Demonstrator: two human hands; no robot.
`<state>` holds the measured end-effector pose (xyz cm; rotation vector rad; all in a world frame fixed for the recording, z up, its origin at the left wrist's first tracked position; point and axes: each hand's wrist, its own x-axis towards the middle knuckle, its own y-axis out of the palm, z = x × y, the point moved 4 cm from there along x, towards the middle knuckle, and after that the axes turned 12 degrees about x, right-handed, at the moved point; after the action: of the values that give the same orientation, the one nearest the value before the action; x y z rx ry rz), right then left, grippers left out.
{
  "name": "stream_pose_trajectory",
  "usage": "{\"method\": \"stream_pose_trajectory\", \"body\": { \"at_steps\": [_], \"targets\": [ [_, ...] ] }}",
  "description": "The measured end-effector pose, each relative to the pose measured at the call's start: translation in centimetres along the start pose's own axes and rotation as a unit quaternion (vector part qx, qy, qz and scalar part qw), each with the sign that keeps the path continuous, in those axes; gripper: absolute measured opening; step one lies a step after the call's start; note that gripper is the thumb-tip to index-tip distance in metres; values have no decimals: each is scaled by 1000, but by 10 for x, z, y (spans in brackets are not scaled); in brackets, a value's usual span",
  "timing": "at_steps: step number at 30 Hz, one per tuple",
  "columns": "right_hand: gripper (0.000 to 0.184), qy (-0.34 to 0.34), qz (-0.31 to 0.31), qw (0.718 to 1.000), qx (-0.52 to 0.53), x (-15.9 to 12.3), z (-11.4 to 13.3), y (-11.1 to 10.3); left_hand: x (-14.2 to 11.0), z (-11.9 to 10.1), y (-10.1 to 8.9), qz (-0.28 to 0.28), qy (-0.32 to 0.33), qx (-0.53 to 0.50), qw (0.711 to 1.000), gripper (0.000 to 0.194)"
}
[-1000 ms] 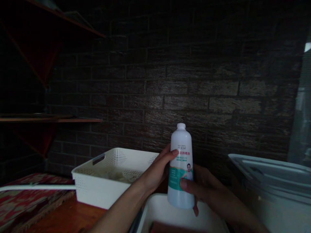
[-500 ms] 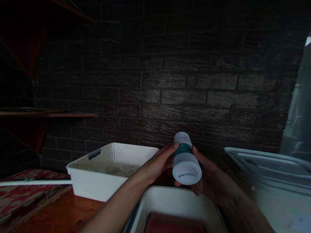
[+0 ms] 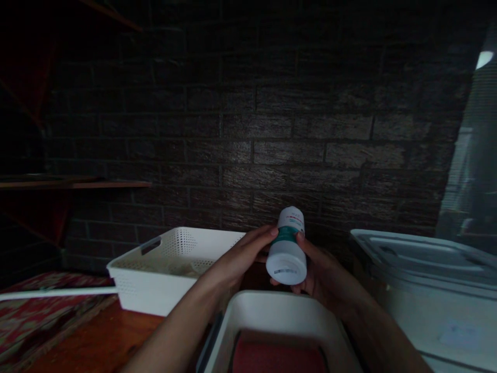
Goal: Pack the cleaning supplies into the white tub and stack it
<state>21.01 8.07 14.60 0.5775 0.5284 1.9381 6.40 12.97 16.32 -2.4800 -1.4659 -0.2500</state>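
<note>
A white plastic bottle (image 3: 288, 248) with a teal label band is tipped away from me, its round base facing the camera. My left hand (image 3: 244, 255) grips its left side with fingers curled round the body. Under and to the right of the bottle, my right hand (image 3: 319, 267) wraps it with the thumb on top. The bottle hangs above the far edge of a white bin (image 3: 248, 321) that holds something red (image 3: 276, 356).
A white perforated basket (image 3: 163, 269) stands on the wooden table (image 3: 104, 347) to the left. A grey lidded container (image 3: 423, 280) sits on the right. A dark brick wall (image 3: 272, 129) rises behind. Wooden shelves (image 3: 77, 183) hang at left, above a red patterned cloth (image 3: 31, 321).
The bottle went from upright with its label toward me to tipped over with its base toward me. Both hands kept their hold and rose slightly.
</note>
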Motion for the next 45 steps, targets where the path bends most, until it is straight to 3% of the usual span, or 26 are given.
{"method": "stream_pose_trajectory", "body": {
  "at_steps": [5,12,15,19,21,22,24,26,28,29,30,32,34,39,45],
  "targets": [
    [54,-64,-32,994,-81,-4,-10,-4,-16,-10,7,44,-11,79,996,52],
    [71,-53,12,987,-150,-39,-21,10,-47,-22,26,99,-17,134,986,62],
    [72,-35,18,983,-177,-56,-23,17,-58,-32,38,120,8,174,977,54],
    [80,-60,65,969,-229,-76,-17,19,-64,-42,46,136,33,248,959,35],
    [77,-66,68,932,-349,-86,-6,15,-66,-44,41,128,42,314,940,33],
    [72,-64,51,900,-428,-92,3,13,-68,-46,38,119,46,351,928,35],
    [56,-81,-31,813,-575,-103,27,11,-71,-48,29,104,51,421,900,40],
    [44,-157,-79,729,-661,-112,52,21,-75,-48,24,100,51,481,870,40],
    [53,-242,-73,609,-751,-114,65,39,-79,-48,22,108,59,532,838,37],
    [63,-256,-43,562,-786,-112,64,47,-80,-48,22,111,65,551,825,38],
    [73,-247,-1,531,-811,-107,59,52,-80,-48,23,115,71,565,814,39],
    [81,-192,81,507,-837,-95,44,54,-81,-45,25,130,78,582,799,40],
    [76,-135,117,502,-846,-83,28,47,-80,-40,26,152,82,585,793,40],
    [64,-65,125,488,-862,-65,2,21,-70,-20,27,205,91,581,782,43],
    [59,-22,113,505,-855,-54,-21,-9,-51,13,30,241,76,615,747,42]
  ]
}}
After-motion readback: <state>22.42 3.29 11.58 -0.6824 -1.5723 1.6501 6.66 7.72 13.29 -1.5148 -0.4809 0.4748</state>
